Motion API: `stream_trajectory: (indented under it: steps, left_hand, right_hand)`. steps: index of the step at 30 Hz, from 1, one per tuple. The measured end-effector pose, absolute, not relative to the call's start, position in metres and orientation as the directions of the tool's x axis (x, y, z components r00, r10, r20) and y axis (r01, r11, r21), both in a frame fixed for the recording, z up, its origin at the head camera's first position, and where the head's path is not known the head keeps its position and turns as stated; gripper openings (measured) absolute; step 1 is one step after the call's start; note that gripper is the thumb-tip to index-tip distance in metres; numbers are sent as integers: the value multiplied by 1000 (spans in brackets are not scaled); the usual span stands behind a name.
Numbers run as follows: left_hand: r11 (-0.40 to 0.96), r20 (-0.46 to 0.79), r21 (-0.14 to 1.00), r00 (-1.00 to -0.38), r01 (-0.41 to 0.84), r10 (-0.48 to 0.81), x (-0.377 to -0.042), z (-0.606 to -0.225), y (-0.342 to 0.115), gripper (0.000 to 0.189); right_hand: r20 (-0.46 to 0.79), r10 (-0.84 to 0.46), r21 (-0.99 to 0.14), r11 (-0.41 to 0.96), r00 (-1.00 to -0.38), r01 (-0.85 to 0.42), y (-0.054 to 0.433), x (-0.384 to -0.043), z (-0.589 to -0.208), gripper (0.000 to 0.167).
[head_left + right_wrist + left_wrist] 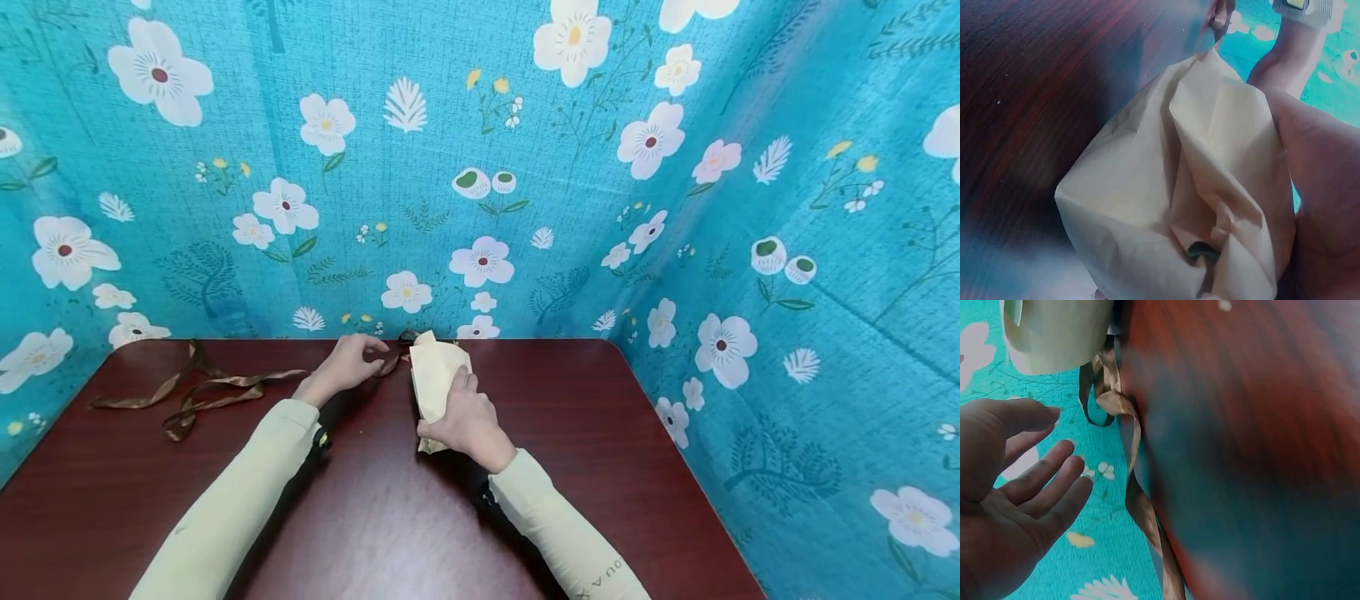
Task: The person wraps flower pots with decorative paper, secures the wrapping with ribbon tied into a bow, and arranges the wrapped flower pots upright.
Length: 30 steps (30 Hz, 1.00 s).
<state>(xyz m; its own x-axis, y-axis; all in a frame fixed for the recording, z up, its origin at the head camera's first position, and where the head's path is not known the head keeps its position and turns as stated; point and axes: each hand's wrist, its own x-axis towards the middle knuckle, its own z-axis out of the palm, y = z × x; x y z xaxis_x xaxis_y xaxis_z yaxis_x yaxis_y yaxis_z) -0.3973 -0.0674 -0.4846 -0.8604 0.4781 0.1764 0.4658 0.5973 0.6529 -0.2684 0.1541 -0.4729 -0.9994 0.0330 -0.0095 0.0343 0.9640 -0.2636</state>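
Observation:
A bundle wrapped in cream paper [435, 375] is at the far middle of the table, and my right hand [468, 421] grips it from the right side. In the right wrist view the paper [1129, 169] looks creased and folded, with a small dark green patch [1204, 251] showing in a gap. My left hand [348, 362] is held to the left of the bundle, its fingers loosely bent and holding nothing. A brown satin ribbon [1143, 512] runs along the table's far edge past the left fingers. What the paper wraps is mostly hidden.
Twisted loops of the ribbon [243, 381] lie across the far left of the dark red-brown table [375, 492]. A blue flowered cloth [427, 208] hangs behind the table and along its right side.

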Motion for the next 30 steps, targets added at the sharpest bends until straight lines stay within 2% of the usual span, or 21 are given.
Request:
stream_trajectory:
  steps: [6,10,17,27,30]
  left_hand:
    - [590,190,648,-853,481,487,-379,-484,-84,24]
    - [554,254,638,-825,535,504,-364,-480,-85,21]
    - [426,391,645,-753,634,529,-336,-472,-72,19]
    - [356,464,600,-674,717,575,-313,-473,-49,21]
    - [355,467,600,-674,717,572,-313,-476,-47,21]
  right_hand:
    - [-14,33,-266,963,-999,36,152,-268,-472,124]
    - [-25,37,-251,967,-999,42,151,-267,-471,124]
    - [-25,46,-237,970,-999,51,149,-267,-471,125]
    - [34,33,-225,974,-999,24,153,-267,-474,125]
    - [52,29,-231,973,-998,16,154,-267,-475,125]
